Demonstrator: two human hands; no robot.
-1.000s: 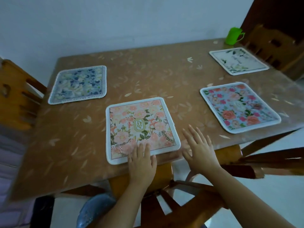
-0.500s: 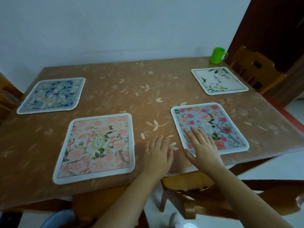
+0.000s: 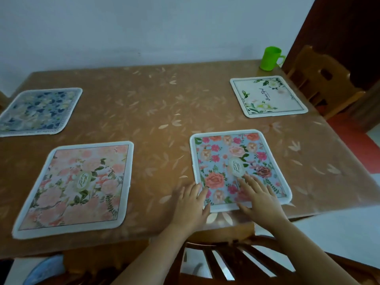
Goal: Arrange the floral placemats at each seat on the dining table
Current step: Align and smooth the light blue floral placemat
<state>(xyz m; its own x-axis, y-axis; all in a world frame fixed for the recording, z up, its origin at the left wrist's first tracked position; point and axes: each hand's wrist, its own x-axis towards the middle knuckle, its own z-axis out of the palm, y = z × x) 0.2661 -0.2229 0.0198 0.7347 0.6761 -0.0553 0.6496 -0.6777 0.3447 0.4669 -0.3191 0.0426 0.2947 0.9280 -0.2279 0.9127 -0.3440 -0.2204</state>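
Several floral placemats lie flat on the brown dining table [image 3: 156,112]. A light-blue mat with pink roses [image 3: 236,161] is at the near right. My left hand [image 3: 192,204] rests flat at that mat's near left corner, fingers apart. Flat on the same mat's near edge lies my right hand [image 3: 258,199], fingers spread. A peach-pink mat [image 3: 78,186] sits at the near left, a blue and cream mat [image 3: 39,110] at the far left, and a white mat with green leaves [image 3: 267,96] at the far right.
A green plastic mug [image 3: 270,58] stands at the table's far right corner. One wooden chair [image 3: 324,81] is at the right side, another chair back [image 3: 226,262] just below my arms. A white wall runs behind the table.
Both hands left the peach-pink mat and moved right onto the light-blue rose mat. My view swung right and closer to the table.
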